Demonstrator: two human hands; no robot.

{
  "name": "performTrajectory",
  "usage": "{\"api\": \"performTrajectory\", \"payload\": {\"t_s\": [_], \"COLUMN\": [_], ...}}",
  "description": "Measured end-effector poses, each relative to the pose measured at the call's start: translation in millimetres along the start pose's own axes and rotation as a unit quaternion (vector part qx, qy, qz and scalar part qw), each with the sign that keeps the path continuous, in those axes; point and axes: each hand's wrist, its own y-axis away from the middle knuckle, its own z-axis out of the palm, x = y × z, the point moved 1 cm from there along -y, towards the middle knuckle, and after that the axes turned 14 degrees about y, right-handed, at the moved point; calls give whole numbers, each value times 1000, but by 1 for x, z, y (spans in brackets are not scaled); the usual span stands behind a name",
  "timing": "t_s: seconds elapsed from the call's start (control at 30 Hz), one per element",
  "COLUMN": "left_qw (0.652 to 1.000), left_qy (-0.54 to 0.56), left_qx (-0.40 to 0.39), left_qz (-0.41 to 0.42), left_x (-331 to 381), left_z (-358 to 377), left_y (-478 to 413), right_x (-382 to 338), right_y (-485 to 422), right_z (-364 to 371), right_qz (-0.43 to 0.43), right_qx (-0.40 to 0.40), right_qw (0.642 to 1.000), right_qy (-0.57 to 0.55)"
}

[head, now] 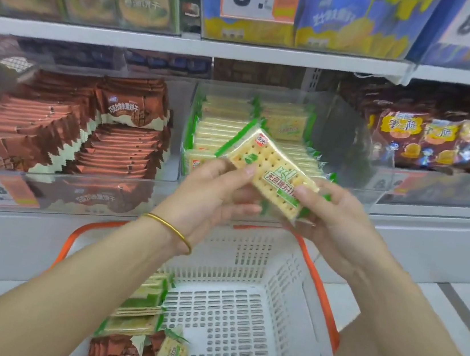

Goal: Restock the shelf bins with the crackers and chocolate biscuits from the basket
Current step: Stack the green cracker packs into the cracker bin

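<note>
Nearest the camera, a white basket (284,318) with an orange rim holds cracker and chocolate packs (128,340) crowded at its left side; the rest of its floor is bare. On the shelf, the left bin (64,125) is packed with brown chocolate biscuits. The left hand (210,195) and right hand (338,221) have their fingers closed on one cracker pack (273,171), held tilted over the front edge of the middle bin (346,138), whose right part stands free.

Green-edged cracker pack (273,172) held tilted, seemingly above the cracker bin (348,151).
</note>
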Motion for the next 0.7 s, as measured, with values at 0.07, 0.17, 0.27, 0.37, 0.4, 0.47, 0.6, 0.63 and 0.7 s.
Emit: {"api": "performTrajectory", "payload": {"t_s": [0.07, 0.17, 0.27, 0.37, 0.4, 0.47, 0.6, 0.63, 0.7], "left_qw": [997, 959, 838, 716, 691, 668, 669, 671, 674], "left_qy": [-67, -258, -493, -649, -681, -714, -717, -715, -712], "left_qx": [32, 66, 63, 41, 38, 27, 8, 8, 8], "left_qz": [7, 97, 226, 254, 241, 208, 198, 199, 197], "left_x": [14, 33, 38, 33, 30, 25, 15, 15, 14], "left_z": [7, 8, 3, -3, -5, -9, -17, -18, -18], "left_y": [-12, -32, -51, -67, -71, -76, -79, -79, -79], "right_x": [-16, -34, -39, -40, -39, -36, -25, -22, -19], "right_y": [-22, -66, -110, -152, -164, -184, -208, -212, -220], "right_z": [-20, -48, -55, -51, -50, -52, -60, -61, -59], "right_qz": [-26, -89, -119, -103, -92, -68, -47, -37, -13], "right_qx": [101, 241, 300, 279, 262, 224, 230, 244, 250], "right_qw": [994, 950, 862, 814, 814, 828, 848, 848, 847], "right_qy": [23, 175, 391, 499, 510, 510, 474, 469, 469]}}
